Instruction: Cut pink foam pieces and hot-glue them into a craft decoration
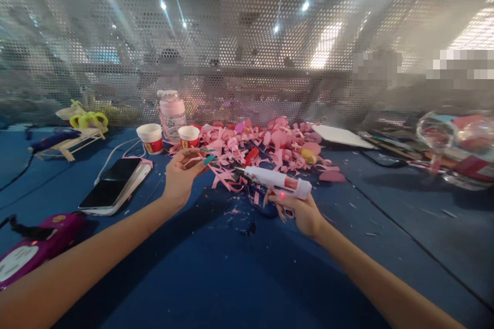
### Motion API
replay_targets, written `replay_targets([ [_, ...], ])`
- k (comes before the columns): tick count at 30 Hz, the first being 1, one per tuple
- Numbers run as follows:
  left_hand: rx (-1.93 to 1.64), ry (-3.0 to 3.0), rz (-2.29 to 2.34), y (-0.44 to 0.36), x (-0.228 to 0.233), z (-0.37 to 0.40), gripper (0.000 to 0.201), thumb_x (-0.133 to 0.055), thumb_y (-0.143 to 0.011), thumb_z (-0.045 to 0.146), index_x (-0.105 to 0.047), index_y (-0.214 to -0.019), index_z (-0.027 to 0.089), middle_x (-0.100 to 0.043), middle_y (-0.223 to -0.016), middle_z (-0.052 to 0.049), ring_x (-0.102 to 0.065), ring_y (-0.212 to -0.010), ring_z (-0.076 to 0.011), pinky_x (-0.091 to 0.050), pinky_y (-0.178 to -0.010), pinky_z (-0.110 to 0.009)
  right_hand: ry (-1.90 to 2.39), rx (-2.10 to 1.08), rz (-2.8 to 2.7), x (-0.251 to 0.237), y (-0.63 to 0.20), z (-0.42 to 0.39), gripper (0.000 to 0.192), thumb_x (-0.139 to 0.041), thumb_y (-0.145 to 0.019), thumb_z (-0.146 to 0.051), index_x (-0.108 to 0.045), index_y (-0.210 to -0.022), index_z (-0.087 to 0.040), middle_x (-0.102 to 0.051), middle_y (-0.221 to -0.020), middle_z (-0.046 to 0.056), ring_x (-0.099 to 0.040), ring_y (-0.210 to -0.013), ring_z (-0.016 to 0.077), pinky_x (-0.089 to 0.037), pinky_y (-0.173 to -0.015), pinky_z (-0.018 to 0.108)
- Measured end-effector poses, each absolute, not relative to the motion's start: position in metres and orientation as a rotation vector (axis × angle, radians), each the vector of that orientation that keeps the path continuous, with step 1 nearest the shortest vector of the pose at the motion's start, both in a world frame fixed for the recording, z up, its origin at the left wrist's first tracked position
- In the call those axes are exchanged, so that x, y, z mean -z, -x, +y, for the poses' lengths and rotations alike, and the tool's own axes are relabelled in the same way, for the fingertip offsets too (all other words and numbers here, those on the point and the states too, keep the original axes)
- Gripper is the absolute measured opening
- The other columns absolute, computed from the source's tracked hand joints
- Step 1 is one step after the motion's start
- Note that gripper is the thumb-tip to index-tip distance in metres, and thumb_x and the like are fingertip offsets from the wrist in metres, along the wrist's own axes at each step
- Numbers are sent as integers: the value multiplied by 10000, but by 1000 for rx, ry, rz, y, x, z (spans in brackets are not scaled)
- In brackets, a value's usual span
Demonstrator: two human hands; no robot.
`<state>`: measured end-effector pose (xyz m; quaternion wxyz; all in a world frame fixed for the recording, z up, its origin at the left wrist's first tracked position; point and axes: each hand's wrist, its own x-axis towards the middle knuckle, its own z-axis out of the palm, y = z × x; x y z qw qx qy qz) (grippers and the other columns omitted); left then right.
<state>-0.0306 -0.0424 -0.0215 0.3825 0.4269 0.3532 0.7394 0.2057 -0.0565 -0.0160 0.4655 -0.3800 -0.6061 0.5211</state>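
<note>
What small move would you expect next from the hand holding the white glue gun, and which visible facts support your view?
Probably the right hand eases the glue gun a little further left, so that its nozzle meets the small piece pinched in the left hand. The nozzle already points that way, a gap remains between them, and the left hand holds the piece raised over the blue table.

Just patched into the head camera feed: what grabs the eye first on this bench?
The white glue gun in the right hand, mid-table, its nozzle aimed left at a small pink and teal piece pinched in the left hand. Behind them sprawls a heap of pink paper scraps on the blue table. Left of the hands lies a smartphone, screen dark.
</note>
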Motion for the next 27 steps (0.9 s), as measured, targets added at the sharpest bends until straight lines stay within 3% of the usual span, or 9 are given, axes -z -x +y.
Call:
replay_targets([
  [7,-1891,-1112,854,29,17,-44,315,-741,-558,161,-555,-810,176,-626,-880,2,-621,-741,-127,-532,-683,-278,778,-774,-2001,7,-207,-69,49,-539,-681,-208,-533,-648,-173,-507,-620,11,-459,-542,127,-331,-484,260],
  [27,-1896,-1177,863,27,12,-48,321,-745,-558,158,-562,-822,172,-626,-855,7,-613,-686,-99,-541,-662,-250,644,-507,-2194,6,-207,-68,73,-464,-710,-232,-511,-705,-177,-483,-639,10,-439,-542,130,-316,-503,280],
])
